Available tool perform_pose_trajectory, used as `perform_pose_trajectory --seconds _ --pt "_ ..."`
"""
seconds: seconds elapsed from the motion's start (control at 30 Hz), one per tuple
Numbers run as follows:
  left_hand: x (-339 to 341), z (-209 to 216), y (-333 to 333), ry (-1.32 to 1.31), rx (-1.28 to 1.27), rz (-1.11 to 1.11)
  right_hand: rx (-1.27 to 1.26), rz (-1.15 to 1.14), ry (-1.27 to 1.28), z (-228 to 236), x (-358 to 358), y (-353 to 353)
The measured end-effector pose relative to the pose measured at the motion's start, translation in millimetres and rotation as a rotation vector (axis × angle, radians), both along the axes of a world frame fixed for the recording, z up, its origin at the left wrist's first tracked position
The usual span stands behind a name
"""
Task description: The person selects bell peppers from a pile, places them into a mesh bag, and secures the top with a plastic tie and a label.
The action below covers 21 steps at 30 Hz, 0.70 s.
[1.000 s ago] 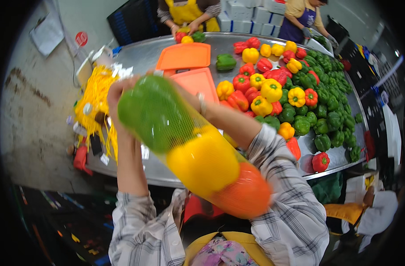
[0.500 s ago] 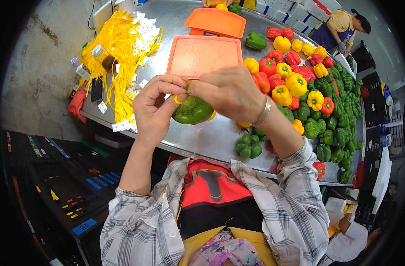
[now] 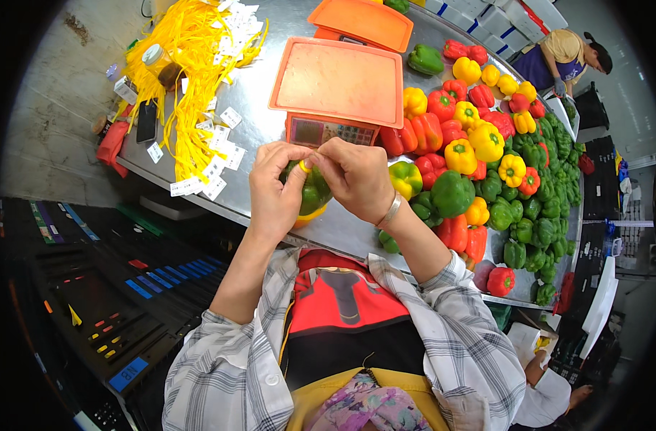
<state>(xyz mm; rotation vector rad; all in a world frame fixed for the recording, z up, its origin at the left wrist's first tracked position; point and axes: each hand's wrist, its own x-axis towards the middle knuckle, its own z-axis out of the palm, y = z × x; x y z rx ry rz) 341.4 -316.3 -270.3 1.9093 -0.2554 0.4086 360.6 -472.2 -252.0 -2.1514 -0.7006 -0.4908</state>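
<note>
I see a small dark screen (image 3: 331, 133) on the orange scale's front, white paper tags (image 3: 214, 169) scattered among yellow ties at the table's left edge — and white boxes (image 3: 486, 18) stacked far back.

Bright, sharp, fisheye-bent dark rim

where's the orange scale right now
In the head view, the orange scale sits on the steel table, just beyond both hands, left of the pepper pile.

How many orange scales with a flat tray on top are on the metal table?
2. One orange scale stands directly behind the hands, its display facing the person. The second scale is behind it, near the top edge. More may be outside the view.
</note>
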Motion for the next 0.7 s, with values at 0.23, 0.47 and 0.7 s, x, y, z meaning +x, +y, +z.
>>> perform_pose_trajectory --seconds 0.23,0.47,0.7 --pt "2 -4 -2 -0.174 0.124 0.112 0.001 -0.355 -0.328 13 -16 -6" --pt "4 0 -8 -0.134 0.131 0.089 -0.11 -0.286 -0.26 -4 -20 6" --pt "5 0 -5 -0.107 0.121 0.067 -0.158 -0.263 -0.265 0 -13 6"
